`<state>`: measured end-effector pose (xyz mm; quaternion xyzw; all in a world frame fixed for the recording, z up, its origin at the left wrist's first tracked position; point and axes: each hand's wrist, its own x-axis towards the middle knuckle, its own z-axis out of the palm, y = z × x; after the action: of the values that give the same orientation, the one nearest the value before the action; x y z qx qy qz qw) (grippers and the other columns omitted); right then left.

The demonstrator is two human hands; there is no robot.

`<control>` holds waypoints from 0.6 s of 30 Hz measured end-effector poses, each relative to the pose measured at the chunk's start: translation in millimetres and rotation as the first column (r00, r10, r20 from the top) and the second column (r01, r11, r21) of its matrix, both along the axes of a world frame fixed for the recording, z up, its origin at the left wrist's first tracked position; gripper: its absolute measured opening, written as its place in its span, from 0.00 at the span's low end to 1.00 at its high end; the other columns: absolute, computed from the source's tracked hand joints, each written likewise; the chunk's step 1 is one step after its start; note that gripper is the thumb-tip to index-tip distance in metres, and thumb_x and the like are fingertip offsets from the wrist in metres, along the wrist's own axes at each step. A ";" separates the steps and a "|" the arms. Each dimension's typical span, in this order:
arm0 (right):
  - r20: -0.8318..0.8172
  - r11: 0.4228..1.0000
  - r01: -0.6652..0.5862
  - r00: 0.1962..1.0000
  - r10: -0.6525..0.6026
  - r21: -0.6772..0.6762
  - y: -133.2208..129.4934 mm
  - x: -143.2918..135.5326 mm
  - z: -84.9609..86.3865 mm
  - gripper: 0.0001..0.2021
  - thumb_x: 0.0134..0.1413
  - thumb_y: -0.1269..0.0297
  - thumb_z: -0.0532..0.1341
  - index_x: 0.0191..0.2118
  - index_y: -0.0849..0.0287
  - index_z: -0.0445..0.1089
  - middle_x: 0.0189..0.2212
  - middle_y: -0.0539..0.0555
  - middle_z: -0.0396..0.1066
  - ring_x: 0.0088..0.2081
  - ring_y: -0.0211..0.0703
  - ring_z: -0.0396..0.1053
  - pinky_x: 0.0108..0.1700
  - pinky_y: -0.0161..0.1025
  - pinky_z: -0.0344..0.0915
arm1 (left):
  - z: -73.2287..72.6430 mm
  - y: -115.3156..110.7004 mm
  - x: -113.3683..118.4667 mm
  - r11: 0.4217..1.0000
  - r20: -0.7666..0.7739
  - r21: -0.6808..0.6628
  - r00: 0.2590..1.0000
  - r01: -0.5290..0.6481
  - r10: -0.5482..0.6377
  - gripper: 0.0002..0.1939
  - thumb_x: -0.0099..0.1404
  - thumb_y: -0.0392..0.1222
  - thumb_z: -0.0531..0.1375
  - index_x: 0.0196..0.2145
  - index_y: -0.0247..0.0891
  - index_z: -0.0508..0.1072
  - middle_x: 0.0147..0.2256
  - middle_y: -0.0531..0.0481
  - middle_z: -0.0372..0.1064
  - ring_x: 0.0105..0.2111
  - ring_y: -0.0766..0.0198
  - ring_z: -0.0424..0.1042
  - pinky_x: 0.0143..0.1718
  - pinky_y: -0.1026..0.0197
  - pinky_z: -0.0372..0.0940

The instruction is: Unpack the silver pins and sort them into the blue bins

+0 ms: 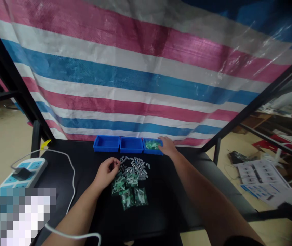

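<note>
My left hand (108, 171) is at the left edge of a pile of small grey cylindrical pieces (137, 167). Its fingers are curled together, and whatever is between them is too small or hidden to name. My right hand (167, 147) reaches to the right end of a blue bin (153, 152), thumb and fingers apart over its rim. Small green and white pieces (151, 145) lie in that bin. Below the grey pile are several clear bags of green and white pieces (127, 198), flat on the black table (161, 212).
Two more blue bins, a left one (106, 149) and a middle one (131, 150), stand in the same row. A striped tarp (135, 92) hangs behind. At left lie a power strip (37, 171) and a white cable (73, 181). Black frame posts (216, 152) flank the table.
</note>
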<state>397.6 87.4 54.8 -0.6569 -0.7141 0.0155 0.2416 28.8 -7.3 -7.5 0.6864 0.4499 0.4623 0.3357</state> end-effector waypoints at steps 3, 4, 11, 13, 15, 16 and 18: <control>0.094 0.993 -0.065 0.994 0.056 0.100 -15.9 -15.5 -4.8 0.22 0.56 0.66 0.61 0.57 0.60 0.69 0.53 0.62 0.68 0.55 0.53 0.66 0.59 0.49 0.61 | 2.4 0.6 0.7 1.000 -0.024 0.008 1.000 0.002 -0.002 0.08 0.66 0.44 0.58 0.36 0.38 0.75 0.26 0.52 0.66 0.27 0.66 0.64 0.29 0.65 0.58; 0.119 0.988 -0.094 0.990 0.079 0.123 -22.7 -22.2 -7.5 0.22 0.59 0.64 0.59 0.58 0.59 0.68 0.55 0.63 0.67 0.57 0.54 0.65 0.60 0.50 0.61 | 3.3 0.7 1.2 1.000 -0.032 0.010 0.999 0.005 -0.004 0.08 0.66 0.43 0.58 0.36 0.38 0.75 0.26 0.52 0.66 0.27 0.65 0.65 0.29 0.65 0.58; 0.164 0.994 -0.103 0.981 0.098 0.022 -49.4 -51.7 -36.0 0.18 0.65 0.59 0.54 0.56 0.57 0.70 0.55 0.62 0.70 0.57 0.55 0.66 0.62 0.58 0.57 | 4.3 -0.1 3.0 1.000 -0.051 0.000 0.999 0.013 -0.013 0.08 0.65 0.43 0.58 0.37 0.38 0.75 0.27 0.52 0.66 0.28 0.65 0.65 0.29 0.65 0.59; 0.143 0.994 -0.101 0.985 0.093 0.049 -52.5 -53.5 -35.5 0.18 0.65 0.60 0.54 0.56 0.59 0.70 0.55 0.62 0.70 0.58 0.55 0.65 0.64 0.59 0.53 | 4.7 -0.9 2.5 1.000 -0.050 0.003 0.999 0.013 -0.013 0.08 0.65 0.42 0.58 0.37 0.38 0.75 0.27 0.52 0.66 0.28 0.65 0.65 0.29 0.65 0.59; 0.106 0.987 -0.111 0.989 0.099 0.116 -60.6 -59.0 -27.0 0.18 0.64 0.61 0.55 0.56 0.59 0.69 0.55 0.63 0.69 0.59 0.56 0.64 0.64 0.58 0.53 | 6.1 -1.7 2.1 1.000 -0.043 0.004 0.999 0.015 -0.015 0.07 0.65 0.42 0.58 0.37 0.38 0.75 0.27 0.52 0.66 0.28 0.65 0.65 0.29 0.65 0.59; 0.087 0.981 -0.140 0.988 0.129 0.137 -67.3 -64.2 -20.6 0.18 0.63 0.61 0.56 0.56 0.59 0.69 0.54 0.63 0.70 0.58 0.56 0.64 0.63 0.57 0.54 | 7.1 -2.0 2.0 1.000 -0.039 0.004 0.999 0.016 -0.016 0.07 0.65 0.42 0.58 0.37 0.38 0.75 0.27 0.52 0.66 0.27 0.65 0.65 0.29 0.65 0.59; 0.047 0.958 -0.265 0.964 0.261 0.111 -85.7 -79.4 -7.6 0.16 0.61 0.59 0.59 0.51 0.57 0.71 0.49 0.61 0.71 0.54 0.55 0.66 0.58 0.53 0.60 | 9.0 -2.4 2.2 1.000 -0.034 0.003 0.999 0.018 -0.018 0.07 0.65 0.41 0.58 0.37 0.38 0.75 0.27 0.52 0.66 0.27 0.65 0.65 0.29 0.65 0.59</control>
<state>318.2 1.6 47.2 -0.5411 -0.7984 -0.0045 0.2640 31.0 -9.7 1.4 0.6987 0.4486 0.4483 0.3311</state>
